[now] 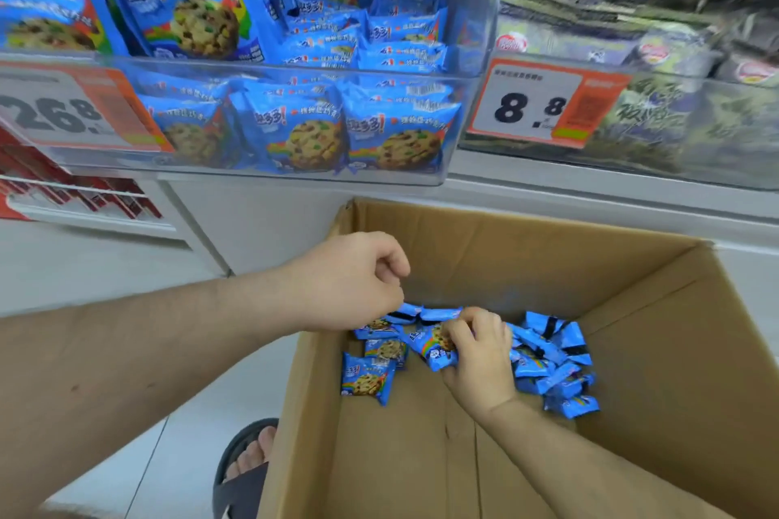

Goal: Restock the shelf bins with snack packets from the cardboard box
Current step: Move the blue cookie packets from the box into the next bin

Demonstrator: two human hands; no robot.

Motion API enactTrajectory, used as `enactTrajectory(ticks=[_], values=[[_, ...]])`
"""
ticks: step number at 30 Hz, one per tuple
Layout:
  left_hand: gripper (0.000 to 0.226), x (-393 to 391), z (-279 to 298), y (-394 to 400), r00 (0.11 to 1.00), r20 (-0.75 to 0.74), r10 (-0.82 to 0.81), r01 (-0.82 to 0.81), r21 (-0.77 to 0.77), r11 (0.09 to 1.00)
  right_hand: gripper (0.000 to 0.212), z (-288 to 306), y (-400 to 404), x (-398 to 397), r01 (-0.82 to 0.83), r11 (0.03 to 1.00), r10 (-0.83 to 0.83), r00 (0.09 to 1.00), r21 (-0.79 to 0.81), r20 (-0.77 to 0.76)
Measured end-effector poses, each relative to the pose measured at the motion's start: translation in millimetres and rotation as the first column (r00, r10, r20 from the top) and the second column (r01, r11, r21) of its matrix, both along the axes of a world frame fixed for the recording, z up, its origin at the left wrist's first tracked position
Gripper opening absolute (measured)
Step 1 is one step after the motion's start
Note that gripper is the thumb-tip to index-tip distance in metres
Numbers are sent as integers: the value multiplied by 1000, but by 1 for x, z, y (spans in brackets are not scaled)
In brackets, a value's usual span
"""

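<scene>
1. We are at the gathering step: both of our hands are down in the cardboard box, which stands on the floor below the clear shelf bin.
2. Our right hand has its fingers curled round a blue cookie packet, clamped on it near the middle of the box floor.
3. Our left hand sits at about 10 o'clock from the right one, over the box's near-left wall, its fingers curled together. It seems to pinch the edge of a packet just under it, but we cannot tell for sure.
4. The loose packets left in the box lie in a thin scatter, mostly at 3 o'clock from our right hand, with a few at 8 o'clock, one flat packet lying face up there.
5. The bin at 12 o'clock already holds rows of the same blue packets, with open room in its rear right part.
6. We judge the task well along, since the box is nearly bare. The next move calls for lifting the gripped packets clear of the box walls and up over the bin's front lip, then setting them in the free space.
</scene>
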State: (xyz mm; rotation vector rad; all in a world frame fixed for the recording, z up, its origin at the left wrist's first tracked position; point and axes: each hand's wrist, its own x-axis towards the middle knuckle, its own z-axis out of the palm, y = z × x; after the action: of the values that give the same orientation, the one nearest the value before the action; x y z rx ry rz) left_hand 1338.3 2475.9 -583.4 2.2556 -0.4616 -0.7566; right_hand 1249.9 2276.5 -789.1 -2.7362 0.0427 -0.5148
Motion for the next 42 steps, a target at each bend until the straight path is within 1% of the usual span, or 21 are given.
enactTrajectory(ticks=[2, 5, 8, 10, 12, 14, 15, 17, 19, 21, 22, 24, 26, 27, 28, 29, 31, 34, 38, 40, 42], values=[[20, -4, -1, -2, 983, -174, 65, -67, -3, 998, 55, 34, -7, -4, -16, 1000, 13, 987, 19, 159], [23, -16, 6, -11, 926, -373, 56, -53, 18, 998, 52, 76, -7, -5, -105, 993, 79, 932, 56, 353], [25, -28, 14, -24, 878, -477, 29, -57, -44, 997, 27, 109, 7, -9, -233, 968, 165, 870, 91, 465], [25, -34, 16, -31, 857, -515, 7, -64, -92, 994, 26, 117, 17, -11, -276, 959, 205, 838, 69, 505], [25, -35, 12, -31, 887, -460, 33, -83, -89, 993, 31, 113, 19, -10, -311, 947, 229, 835, 86, 500], [32, -29, 10, -28, 952, -298, 72, -83, -26, 996, 38, 91, 10, -11, -271, 956, 205, 892, 113, 403], [34, -25, 10, -25, 979, -196, 60, -55, 31, 998, 46, 77, 3, -11, -210, 971, 168, 940, 116, 299], [33, -15, 14, -20, 999, -38, 6, -1, 130, 991, 60, 49, -17, -13, -55, 988, 63, 997, 142, -50], [28, -5, 17, -16, 999, 50, -18, 9, 168, 986, 58, 24, -32, -11, 132, 981, -62, 908, 142, -415], [26, 3, 15, -13, 995, 95, -6, -9, 155, 988, 50, 3, -36, -2, 352, 907, -146, 778, 232, -612], [26, 7, 12, -12, 996, 85, 3, -14, 134, 991, 45, -5, -33, 6, 488, 817, -187, 728, 308, -660], [26, 10, 7, -10, 999, 37, 9, -13, 97, 995, 45, -21, -24, 26, 695, 568, -227, 647, 441, -728], [24, 12, 2, -8, 1000, 20, 3, -5, 75, 997, 59, -40, -16, 46, 778, 267, -176, 619, 568, -765], [24, 12, 0, -8, 1000, 22, 6, -7, 63, 998, 62, -47, -12, 55, 790, 153, -153, 612, 594, -776], [24, 13, -2, -8, 1000, 22, 9, -10, 53, 999, 62, -53, -10, 62, 805, 100, -148, 593, 585, -791], [25, 14, -3, -8, 1000, 22, 7, -8, 45, 999, 58, -60, -10, 68, 822, 90, -149, 570, 563, -808], [27, 15, -4, -8, 1000, 17, -1, 1, 37, 999, 37, -64, -8, 72, 843, 118, -155, 538, 525, -828], [27, 19, -4, -7, 1000, -6, 3, -3, 22, 1000, 8, -54, -7, 61, 808, 107, -146, 589, 579, -795], [30, 17, 0, -4, 999, -49, 17, -18, -9, 1000, 25, -25, -18, 27, 668, 138, -139, 744, 731, -654], [30, 14, 6, -2, 997, -75, 13, -15, -29, 999, 27, -2, -27, 12, 620, 153, -135, 785, 770, -605], [32, 10, 14, 2, 995, -94, 13, -17, -43, 999, 32, 26, -34, 0, 594, 105, -101, 804, 798, -586]])
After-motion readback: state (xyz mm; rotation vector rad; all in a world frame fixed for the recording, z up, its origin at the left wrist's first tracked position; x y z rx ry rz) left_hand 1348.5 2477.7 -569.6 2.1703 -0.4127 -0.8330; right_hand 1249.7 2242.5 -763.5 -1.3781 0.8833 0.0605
